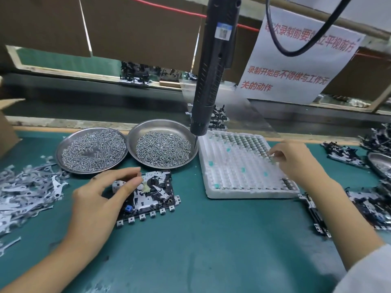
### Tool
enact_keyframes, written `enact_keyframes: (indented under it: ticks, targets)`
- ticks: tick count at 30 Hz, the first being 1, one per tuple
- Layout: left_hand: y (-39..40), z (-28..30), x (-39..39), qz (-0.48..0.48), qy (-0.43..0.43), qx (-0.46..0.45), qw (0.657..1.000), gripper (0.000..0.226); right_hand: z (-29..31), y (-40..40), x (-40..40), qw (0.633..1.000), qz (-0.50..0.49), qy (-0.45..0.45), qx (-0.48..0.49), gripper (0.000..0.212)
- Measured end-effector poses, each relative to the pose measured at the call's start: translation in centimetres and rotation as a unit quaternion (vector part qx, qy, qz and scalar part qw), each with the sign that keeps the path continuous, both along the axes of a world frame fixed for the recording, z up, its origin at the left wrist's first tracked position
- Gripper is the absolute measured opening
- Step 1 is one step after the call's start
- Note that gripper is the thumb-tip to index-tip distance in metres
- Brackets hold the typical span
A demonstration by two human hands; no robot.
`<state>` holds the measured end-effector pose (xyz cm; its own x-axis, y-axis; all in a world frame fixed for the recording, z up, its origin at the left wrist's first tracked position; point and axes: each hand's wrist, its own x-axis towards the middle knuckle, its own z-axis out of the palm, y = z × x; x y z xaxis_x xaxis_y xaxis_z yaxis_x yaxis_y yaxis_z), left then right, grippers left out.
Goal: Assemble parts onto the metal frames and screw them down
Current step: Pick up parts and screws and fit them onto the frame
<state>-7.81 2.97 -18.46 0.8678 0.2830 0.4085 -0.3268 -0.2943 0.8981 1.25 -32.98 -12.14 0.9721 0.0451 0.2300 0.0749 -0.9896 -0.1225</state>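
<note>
My left hand (101,193) pinches the frame (152,195); my right hand (294,159) pinches a part from the tray (232,187), to seat next

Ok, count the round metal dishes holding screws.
2 side by side behind the frame: left dish, right dish. A third dish's rim shows at the right edge, contents unclear.
</note>
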Motion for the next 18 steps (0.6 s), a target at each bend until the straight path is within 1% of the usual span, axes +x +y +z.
enact_keyframes:
  ticks: [2, 3, 4, 5, 7, 9, 11, 15, 18]
  targets:
    - [0.0, 0.0, 0.0, -0.012, -0.001, 0.002, 1.0, 0.02, 0.8, 2.2, -1.4, 0.993, 0.029, 0.007, 0.115, 0.018]
    - [-0.1, 0.0, -0.1, -0.017, -0.004, 0.008, 1.0, 0.02, 1.2, 3.9, -2.3, 0.982, 0.054, 0.032, 0.178, 0.019]
    - [-0.1, 0.1, -0.1, -0.02, -0.008, 0.015, 1.0, 0.02, 1.3, 5.8, -3.4, 0.963, 0.088, 0.066, 0.245, 0.019]
    - [-0.1, 0.1, -0.1, -0.023, -0.012, 0.021, 0.999, 0.02, 1.3, 7.8, -4.3, 0.937, 0.125, 0.103, 0.31, 0.019]
    - [-0.1, 0.2, -0.1, -0.027, -0.018, 0.023, 0.999, 0.019, 0.9, 11.7, -5.7, 0.881, 0.193, 0.149, 0.407, 0.024]
    - [0.0, 0.3, -0.1, -0.028, -0.024, 0.027, 0.999, 0.018, 0.0, 15.2, -6.3, 0.838, 0.226, 0.164, 0.468, 0.027]
    - [0.0, 0.3, -0.1, -0.03, -0.033, 0.039, 0.998, 0.019, -1.2, 17.7, -6.3, 0.808, 0.227, 0.163, 0.519, 0.026]
    - [-0.1, 0.4, -0.1, -0.05, -0.042, 0.049, 0.997, 0.02, -3.1, 19.6, -6.3, 0.765, 0.19, 0.145, 0.597, 0.024]
    - [-0.1, 0.3, -0.2, -0.062, -0.04, 0.056, 0.996, 0.02, -3.9, 19.7, -6.5, 0.752, 0.178, 0.153, 0.616, 0.02]
